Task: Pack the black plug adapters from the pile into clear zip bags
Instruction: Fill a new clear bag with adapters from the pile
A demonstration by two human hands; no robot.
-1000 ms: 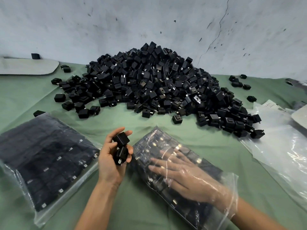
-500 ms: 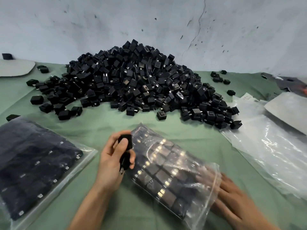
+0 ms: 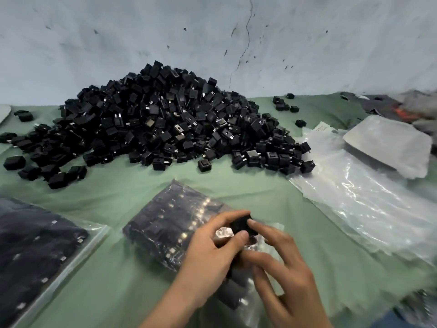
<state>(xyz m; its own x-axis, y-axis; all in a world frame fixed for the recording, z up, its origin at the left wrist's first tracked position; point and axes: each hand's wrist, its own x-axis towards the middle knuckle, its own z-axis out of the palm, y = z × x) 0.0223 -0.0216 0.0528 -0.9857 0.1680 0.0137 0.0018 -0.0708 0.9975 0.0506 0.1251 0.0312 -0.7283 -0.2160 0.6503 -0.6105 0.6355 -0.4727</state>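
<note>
Now gripped: left hand (image 3: 208, 252) clenches a black plug adapter (image 3: 241, 224).
Right hand (image 3: 283, 268): withdrawn from the bag, now touching that adapter; pinch unclear.
Beneath: part-filled clear zip bag (image 3: 170, 223).
Beyond: adapter pile (image 3: 165, 121).
Meaning: probably a handover before insertion.

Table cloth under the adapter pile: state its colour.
Plain sage green; the cloth shows best in the head view.

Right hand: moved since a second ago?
Yes. The right hand was inside the half-filled clear zip bag; now it is out, above the bag's near end, touching the black plug adapter in the left hand.
</note>
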